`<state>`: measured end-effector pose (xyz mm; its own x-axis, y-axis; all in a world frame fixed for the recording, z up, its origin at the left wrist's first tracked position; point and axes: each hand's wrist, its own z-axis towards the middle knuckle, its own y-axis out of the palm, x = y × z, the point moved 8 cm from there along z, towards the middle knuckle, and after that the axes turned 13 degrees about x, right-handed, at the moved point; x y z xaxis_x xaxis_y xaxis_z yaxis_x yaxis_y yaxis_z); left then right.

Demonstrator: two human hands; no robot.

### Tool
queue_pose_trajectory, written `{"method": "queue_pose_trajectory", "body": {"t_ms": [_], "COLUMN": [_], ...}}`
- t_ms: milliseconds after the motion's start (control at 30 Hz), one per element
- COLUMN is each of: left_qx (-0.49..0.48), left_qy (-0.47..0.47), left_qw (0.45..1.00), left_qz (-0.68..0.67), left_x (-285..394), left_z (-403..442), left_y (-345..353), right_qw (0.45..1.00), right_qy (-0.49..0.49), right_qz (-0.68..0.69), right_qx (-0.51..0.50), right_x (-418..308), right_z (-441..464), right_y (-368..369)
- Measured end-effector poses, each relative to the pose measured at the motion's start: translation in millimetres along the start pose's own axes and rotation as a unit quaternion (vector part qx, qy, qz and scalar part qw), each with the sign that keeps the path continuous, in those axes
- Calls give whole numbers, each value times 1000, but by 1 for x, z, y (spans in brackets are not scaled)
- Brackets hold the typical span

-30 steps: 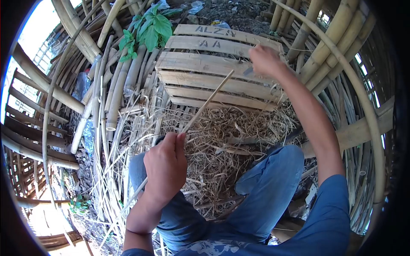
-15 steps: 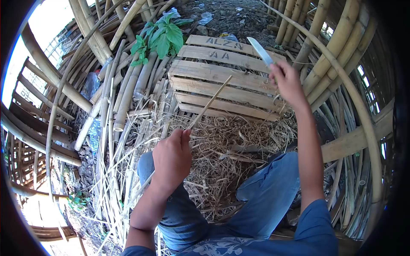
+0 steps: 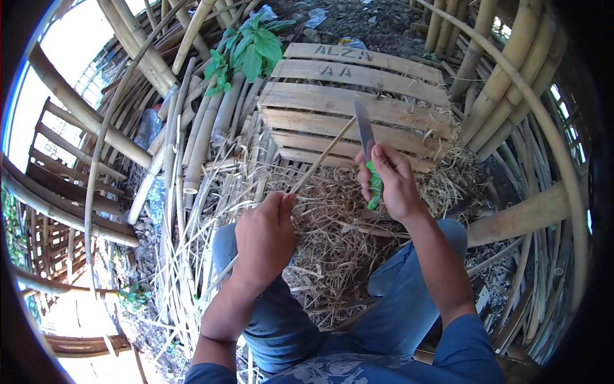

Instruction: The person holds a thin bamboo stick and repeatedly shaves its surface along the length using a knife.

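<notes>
Your left hand [image 3: 265, 240] clutches a thin tan bamboo strip [image 3: 324, 153] (seemingly to steady it), its far end just beside the blade [image 3: 363, 121] of the green-handled metal knife [image 3: 373, 178] clasped in your right hand [image 3: 395, 182].

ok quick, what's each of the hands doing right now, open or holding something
Left hand: closed, holding a thin strip.
Right hand: closed, holding a green-handled knife.
</notes>
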<state>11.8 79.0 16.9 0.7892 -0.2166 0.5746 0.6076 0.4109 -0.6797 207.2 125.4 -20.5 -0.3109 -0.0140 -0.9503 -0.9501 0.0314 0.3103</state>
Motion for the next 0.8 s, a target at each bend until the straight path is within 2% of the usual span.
{"method": "queue_pose_trajectory", "body": {"t_ms": [67,100,133,167,200,267,333,500,600,667,800], "left_qx": [1,-4,-8,-10,-13,-19,-23,-4,2,1,22], "left_qy": [-7,-17,-25,-25,-28,-31,-28,21,31,28,25], "left_qw": [1000,1000,1000,1000,1000,999,999,999,999,999,999], "left_qz": [-1,-2,-4,-3,-7,-10,-12,-35,-35,-27,-26], "left_x": [1,2,4,6,7,8,9,15,22,23,26], "left_z": [0,1,1,2,2,1,0,-4,-5,-6,-6], "left_y": [0,0,0,0,0,1,2,0,-4,-5,-12], "right_qw": [988,969,969,916,835,842,811,822,797,753,731], "right_qy": [-28,-119,-118,-260,-394,-384,-397,-373,-413,-465,-479], "right_qz": [-151,-210,-208,-298,-379,-372,-425,-427,-437,-459,-479], "right_qx": [27,54,54,60,65,68,65,48,61,74,84], "right_x": [-3,-5,1,-13,-23,-16,-15,2,-2,-7,-9], "right_z": [-4,-4,-3,-9,-22,-29,-37,-37,-39,-42,-40], "right_y": [-2,-1,2,11,23,30,39,48,52,56,57]}}
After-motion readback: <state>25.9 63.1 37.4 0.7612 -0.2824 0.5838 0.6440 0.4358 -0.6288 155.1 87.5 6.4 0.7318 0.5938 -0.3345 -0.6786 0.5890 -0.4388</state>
